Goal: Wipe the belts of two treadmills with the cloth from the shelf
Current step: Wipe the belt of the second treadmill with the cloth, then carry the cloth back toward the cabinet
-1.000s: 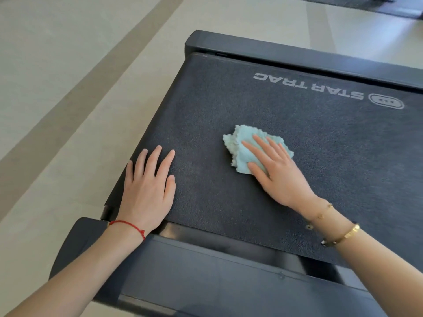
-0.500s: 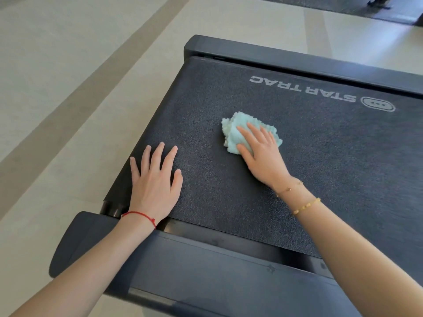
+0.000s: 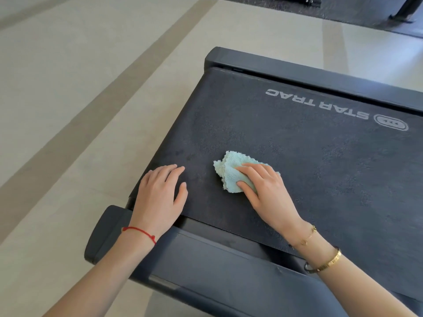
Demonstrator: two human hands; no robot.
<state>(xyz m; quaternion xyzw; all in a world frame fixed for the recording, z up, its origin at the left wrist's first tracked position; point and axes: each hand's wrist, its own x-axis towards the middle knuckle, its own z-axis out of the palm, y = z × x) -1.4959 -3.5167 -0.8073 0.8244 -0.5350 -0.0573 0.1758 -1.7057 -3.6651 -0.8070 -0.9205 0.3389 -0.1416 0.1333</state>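
Belt (image 3: pixel 309 170): matt, grainy black rubber. Cloth (image 3: pixel 231 170): fluffy pale-green terry. Frame rail (image 3: pixel 229 266) at 6 o'clock: smooth, semi-matt plastic.

Bright, even daylight, soft shadows; edges bend, perhaps from the wide lens.
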